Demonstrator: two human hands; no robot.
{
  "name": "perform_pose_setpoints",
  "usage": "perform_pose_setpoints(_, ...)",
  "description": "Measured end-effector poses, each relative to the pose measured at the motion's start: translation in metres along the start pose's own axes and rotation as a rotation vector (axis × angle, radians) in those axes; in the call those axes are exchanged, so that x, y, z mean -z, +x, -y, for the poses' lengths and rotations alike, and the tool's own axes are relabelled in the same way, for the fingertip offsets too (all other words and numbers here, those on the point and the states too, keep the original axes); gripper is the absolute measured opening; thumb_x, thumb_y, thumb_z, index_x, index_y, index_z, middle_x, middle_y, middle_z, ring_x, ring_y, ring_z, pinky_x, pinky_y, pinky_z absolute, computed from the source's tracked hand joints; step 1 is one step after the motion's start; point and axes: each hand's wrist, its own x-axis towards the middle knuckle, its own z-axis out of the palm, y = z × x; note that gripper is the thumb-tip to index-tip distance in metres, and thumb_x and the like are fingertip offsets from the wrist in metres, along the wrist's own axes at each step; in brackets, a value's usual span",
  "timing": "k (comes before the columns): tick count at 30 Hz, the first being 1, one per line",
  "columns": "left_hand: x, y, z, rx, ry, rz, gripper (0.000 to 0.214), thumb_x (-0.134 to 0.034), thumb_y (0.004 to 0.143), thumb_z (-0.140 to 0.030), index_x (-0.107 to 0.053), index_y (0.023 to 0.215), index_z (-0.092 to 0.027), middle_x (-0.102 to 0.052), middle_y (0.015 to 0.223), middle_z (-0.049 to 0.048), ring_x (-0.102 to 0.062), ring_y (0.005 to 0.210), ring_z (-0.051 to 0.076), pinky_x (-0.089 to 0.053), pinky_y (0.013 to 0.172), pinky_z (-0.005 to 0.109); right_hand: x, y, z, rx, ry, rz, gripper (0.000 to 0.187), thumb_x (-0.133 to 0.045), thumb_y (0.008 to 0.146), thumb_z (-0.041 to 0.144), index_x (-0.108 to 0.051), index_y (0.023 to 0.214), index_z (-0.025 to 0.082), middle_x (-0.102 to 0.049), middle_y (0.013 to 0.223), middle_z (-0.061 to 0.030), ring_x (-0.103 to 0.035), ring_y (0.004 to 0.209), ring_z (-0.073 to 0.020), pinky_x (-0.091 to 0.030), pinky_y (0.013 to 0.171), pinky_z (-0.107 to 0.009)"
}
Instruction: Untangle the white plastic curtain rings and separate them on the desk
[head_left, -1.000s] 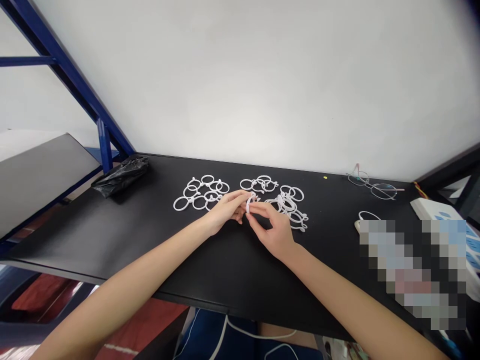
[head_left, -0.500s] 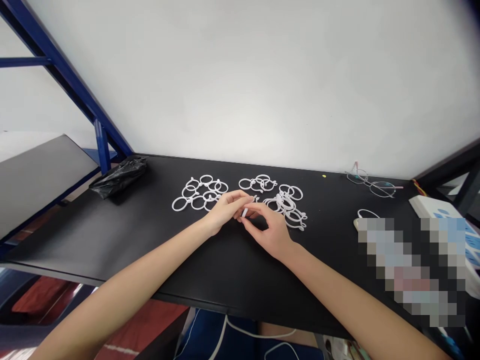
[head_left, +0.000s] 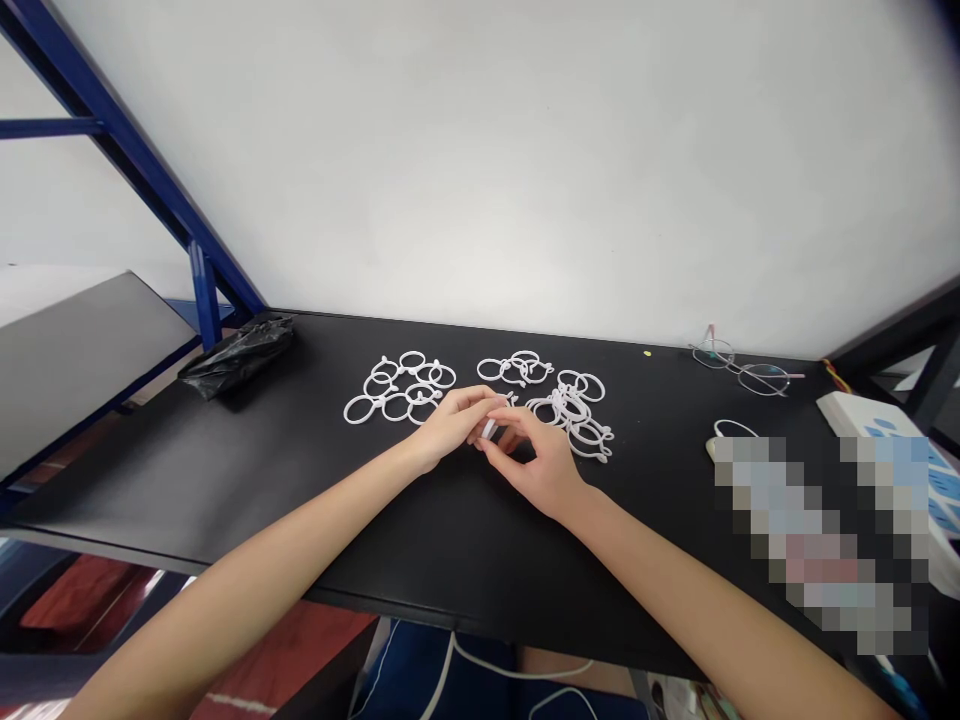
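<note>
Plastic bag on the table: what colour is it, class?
The plastic bag is black; the head view shows it best.

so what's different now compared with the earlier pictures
The right hand has shifted slightly left, closer in to the left hand. The white piece between them has gone lower and is more covered, showing just a short strip. Nothing was visibly let go or newly picked up. The white rings on the table, black bag and glasses stayed put.

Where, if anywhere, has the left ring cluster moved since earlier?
No, neither way: judged against the table's back edge, the left ring cluster hasn't shifted.
</note>
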Motion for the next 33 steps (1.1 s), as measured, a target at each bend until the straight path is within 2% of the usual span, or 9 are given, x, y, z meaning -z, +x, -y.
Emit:
perform_pose_setpoints(11, -0.0004, -0.0002, 0.0002, 0.03, 0.009, 0.042, 0.029, -0.054, 0.087, -0.042, -0.055, 0.075, -0.016, -0.042, 0.054, -0.0062, -0.042, 0.046, 0.006, -0.035, 0.044, 0.016, 0.0013, 0.0004, 0.0015, -0.029, 0.021, 0.018, 0.017, -0.061, 0.085, 0.02, -0.056, 0.101, 0.024, -0.07, 0.087, -0.0002, -0.063, 0.055, -0.0104, -0.055, 0.058, -0.025)
perform_pose_setpoints(24, 0.0003, 0.0014, 0.0008, 0.032, 0.038, 0.049, 0.027, -0.051, 0.089, -0.04, -0.057, 0.08, -0.016, -0.044, 0.055, -0.006, -0.044, 0.046, 0.006, -0.037, 0.044, 0.017, 0.0021, 0.0, -0.0002, -0.067, 0.033, 0.054, 0.019, -0.06, 0.083, 0.016, -0.056, 0.1, 0.023, -0.069, 0.084, 0.0008, -0.063, 0.054, -0.0102, -0.053, 0.057, -0.025)
perform_pose_setpoints(33, 0.0028, 0.0027, 0.0076, -0.066, 0.175, 0.099, 0.029, -0.042, 0.094, -0.039, -0.05, 0.078, -0.017, -0.047, 0.059, -0.0052, -0.048, 0.045, 0.006, -0.04, 0.044, 0.017, 0.0026, 0.0029, 0.0012, -0.091, 0.051, 0.066, 0.009, -0.057, 0.086, 0.019, -0.054, 0.094, 0.022, -0.068, 0.074, 0.0016, -0.063, 0.053, -0.0111, -0.053, 0.056, -0.025)
